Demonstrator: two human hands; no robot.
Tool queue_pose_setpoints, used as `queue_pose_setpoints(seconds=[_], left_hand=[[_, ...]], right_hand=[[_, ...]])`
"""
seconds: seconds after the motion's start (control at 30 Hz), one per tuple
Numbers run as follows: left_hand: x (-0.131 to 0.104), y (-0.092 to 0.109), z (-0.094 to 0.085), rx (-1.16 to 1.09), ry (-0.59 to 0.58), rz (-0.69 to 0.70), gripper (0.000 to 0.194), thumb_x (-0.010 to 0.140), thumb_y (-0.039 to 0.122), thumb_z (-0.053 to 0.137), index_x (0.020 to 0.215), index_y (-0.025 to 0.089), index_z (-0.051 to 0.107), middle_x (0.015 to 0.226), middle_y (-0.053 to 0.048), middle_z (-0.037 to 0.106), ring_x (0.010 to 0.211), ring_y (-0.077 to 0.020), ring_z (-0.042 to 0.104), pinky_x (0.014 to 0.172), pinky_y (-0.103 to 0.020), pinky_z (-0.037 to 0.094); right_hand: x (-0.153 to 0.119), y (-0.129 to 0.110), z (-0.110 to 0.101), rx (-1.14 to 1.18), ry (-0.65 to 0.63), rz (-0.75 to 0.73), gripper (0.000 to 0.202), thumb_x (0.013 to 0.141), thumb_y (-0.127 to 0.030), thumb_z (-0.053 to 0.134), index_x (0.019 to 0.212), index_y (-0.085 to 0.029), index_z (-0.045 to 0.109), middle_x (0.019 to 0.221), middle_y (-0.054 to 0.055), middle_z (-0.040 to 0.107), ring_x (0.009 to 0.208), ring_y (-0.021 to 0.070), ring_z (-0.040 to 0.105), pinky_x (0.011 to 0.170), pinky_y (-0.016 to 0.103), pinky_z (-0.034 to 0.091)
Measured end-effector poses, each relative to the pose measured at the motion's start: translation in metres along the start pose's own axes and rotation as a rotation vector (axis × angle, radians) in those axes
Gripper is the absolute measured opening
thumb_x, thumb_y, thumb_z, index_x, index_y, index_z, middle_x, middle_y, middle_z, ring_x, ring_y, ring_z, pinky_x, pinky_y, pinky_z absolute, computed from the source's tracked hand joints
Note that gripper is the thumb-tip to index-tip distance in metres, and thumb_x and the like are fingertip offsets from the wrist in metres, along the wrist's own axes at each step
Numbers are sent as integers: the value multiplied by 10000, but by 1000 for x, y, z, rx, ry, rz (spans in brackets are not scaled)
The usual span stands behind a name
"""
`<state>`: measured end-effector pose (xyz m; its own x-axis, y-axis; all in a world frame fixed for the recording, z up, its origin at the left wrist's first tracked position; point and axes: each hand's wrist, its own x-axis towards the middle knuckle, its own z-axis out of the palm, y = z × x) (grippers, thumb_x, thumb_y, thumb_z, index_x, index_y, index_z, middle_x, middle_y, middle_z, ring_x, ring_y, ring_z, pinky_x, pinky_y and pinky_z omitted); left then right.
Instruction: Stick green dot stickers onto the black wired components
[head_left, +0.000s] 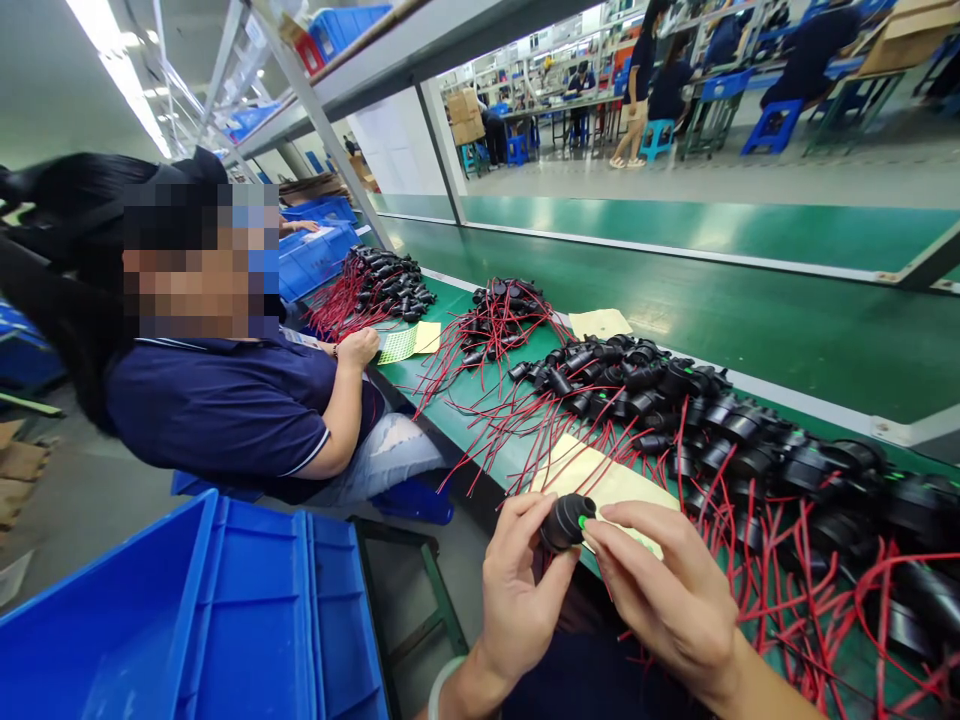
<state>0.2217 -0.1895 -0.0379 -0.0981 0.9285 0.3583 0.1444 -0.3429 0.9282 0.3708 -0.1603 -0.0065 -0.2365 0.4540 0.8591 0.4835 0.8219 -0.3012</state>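
Observation:
My left hand grips a black round part between thumb and fingers, over the near edge of the green bench. At the right side of that part, the fingertips of my right hand pinch a small green sticker against it. Behind my hands a pale yellow sheet lies on the bench, partly hidden by them. A long heap of black parts with red wires stretches along the bench to the right.
A co-worker sits at the left, hands near a sheet of green stickers. Another pile of black parts lies farther back. Blue crates stand at lower left. A metal shelf frame rises over the bench.

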Motion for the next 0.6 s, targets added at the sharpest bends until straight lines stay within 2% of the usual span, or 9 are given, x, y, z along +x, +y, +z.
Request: queue_pose_setpoints(seconds=[0.27, 0.6], left_hand=[[1, 2, -1, 9, 0, -15, 445, 830, 71, 619, 1200, 319, 618, 1122, -25, 580, 1044, -162, 606, 915, -256, 501], [4, 4, -3, 0, 22, 0, 376, 843, 114, 629, 1192, 253, 639, 1091, -65, 591, 1018, -183, 619, 885, -282, 534]], right_hand=[[9, 3, -6, 77, -81, 11, 180, 855, 10, 563, 989, -68, 655, 960, 125, 624, 917, 177, 592, 782, 293, 545], [5, -1, -4, 2, -90, -14, 242, 859, -37, 580, 1080, -109, 647, 996, 134, 664, 944, 203, 641, 781, 322, 578]])
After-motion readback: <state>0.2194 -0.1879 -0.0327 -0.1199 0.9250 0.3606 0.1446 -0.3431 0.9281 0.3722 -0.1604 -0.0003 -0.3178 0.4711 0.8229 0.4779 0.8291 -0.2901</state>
